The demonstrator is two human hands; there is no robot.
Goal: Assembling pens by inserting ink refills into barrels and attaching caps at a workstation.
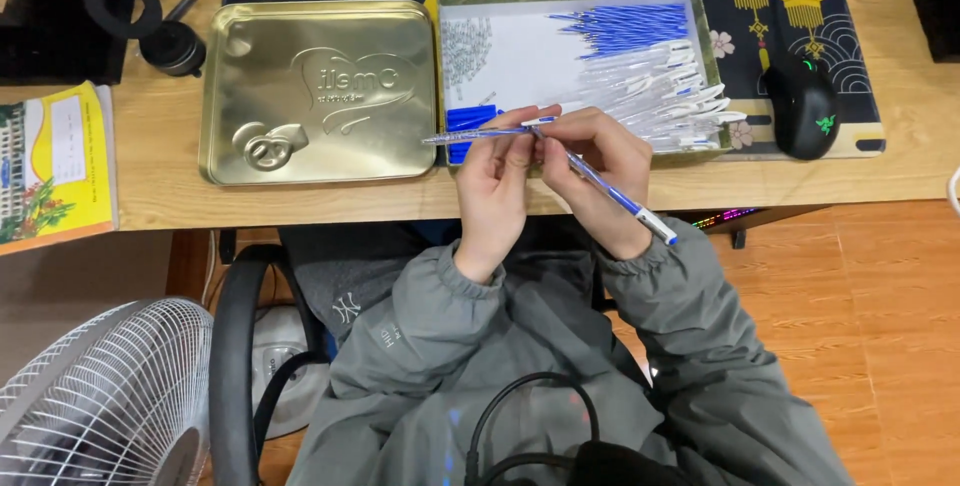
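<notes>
My left hand (497, 186) pinches a thin clear pen barrel (470, 136) that points left, level with the desk edge. My right hand (598, 168) grips a blue pen refill with a white end (620, 198), slanting down to the right. The two parts meet between my fingertips near the front rim of an open tin tray (700, 41). Inside the tray lie a heap of clear pen barrels (670, 96), a bundle of blue refills (630, 26), small springs (465, 46) and blue caps (465, 118).
A gold embossed tin lid (318, 91) lies left of the tray. A black mouse (803, 106) sits on the patterned desk mat at right. A yellow booklet (55, 161) is at far left. A white fan (110, 396) stands low left, beside the chair.
</notes>
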